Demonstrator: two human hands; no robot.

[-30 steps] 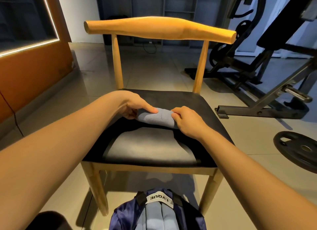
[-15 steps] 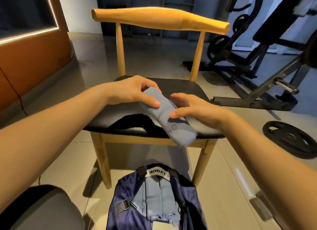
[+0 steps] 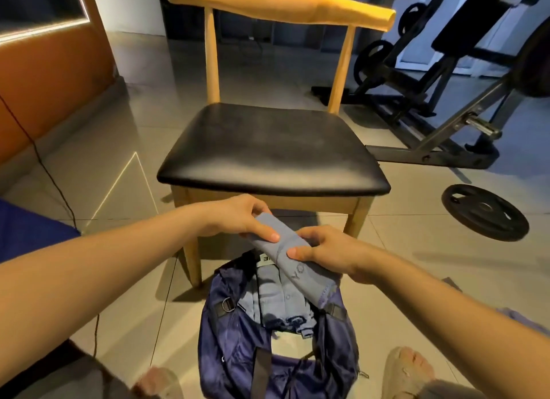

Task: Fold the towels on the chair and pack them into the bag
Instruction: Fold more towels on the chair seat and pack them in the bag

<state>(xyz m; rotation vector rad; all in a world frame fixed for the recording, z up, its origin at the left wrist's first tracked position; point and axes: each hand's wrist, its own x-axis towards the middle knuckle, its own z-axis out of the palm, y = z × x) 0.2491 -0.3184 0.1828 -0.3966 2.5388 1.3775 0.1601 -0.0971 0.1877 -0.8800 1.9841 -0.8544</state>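
A rolled grey-blue towel (image 3: 300, 272) hangs in the air in front of the chair, right above the open bag. My left hand (image 3: 238, 220) pinches its upper end with thumb and fingers. My right hand (image 3: 324, 249) grips its middle from the right. The navy bag (image 3: 238, 333) lies open on the floor between my feet, with several folded grey-blue towels (image 3: 282, 300) inside it. The wooden chair (image 3: 273, 151) with a black padded seat stands just behind, and no towel lies on the seat.
A weight bench frame (image 3: 440, 121) stands to the right of the chair and a black weight plate (image 3: 485, 211) lies on the tiles. An orange wall panel (image 3: 44, 80) and a thin cable (image 3: 56, 187) are at the left. My feet flank the bag.
Both hands lifted the rolled towel off the seat and carried it toward me and down, over the open bag. The view tilted down, showing more of the bag.
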